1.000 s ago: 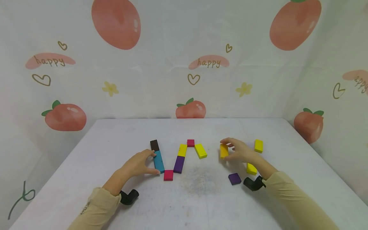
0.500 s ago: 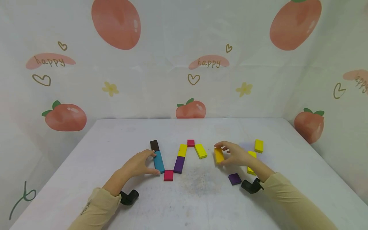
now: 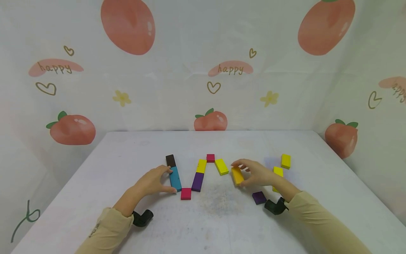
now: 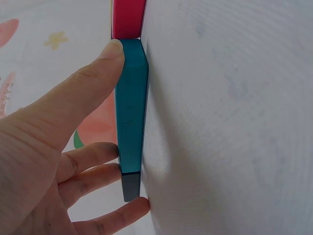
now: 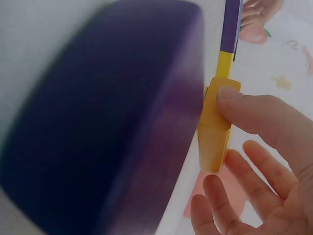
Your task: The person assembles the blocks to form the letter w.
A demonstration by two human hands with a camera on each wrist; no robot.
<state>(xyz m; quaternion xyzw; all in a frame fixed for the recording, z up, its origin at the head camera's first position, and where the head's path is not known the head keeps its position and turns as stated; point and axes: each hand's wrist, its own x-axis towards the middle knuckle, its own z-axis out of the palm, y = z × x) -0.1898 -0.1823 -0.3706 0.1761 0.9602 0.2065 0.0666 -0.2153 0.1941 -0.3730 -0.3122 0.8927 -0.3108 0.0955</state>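
In the head view, the left hand (image 3: pixel 153 181) spreads thumb and fingers wide along the blue block (image 3: pixel 175 179); the dark block (image 3: pixel 170 161) lies by the fingertips, a red block (image 3: pixel 186 193) beside the thumb. The right hand (image 3: pixel 258 173) pinches the orange block (image 3: pixel 237 176) end to end; a yellow block (image 3: pixel 221 167) lies left of its fingers.

Left wrist view: the thumb and two fingertips touch the blue block.

Right wrist view: the thumb presses the orange block's upper end, an index fingertip its lower; a blurred purple block (image 5: pixel 112 122) looms left of the fingers.
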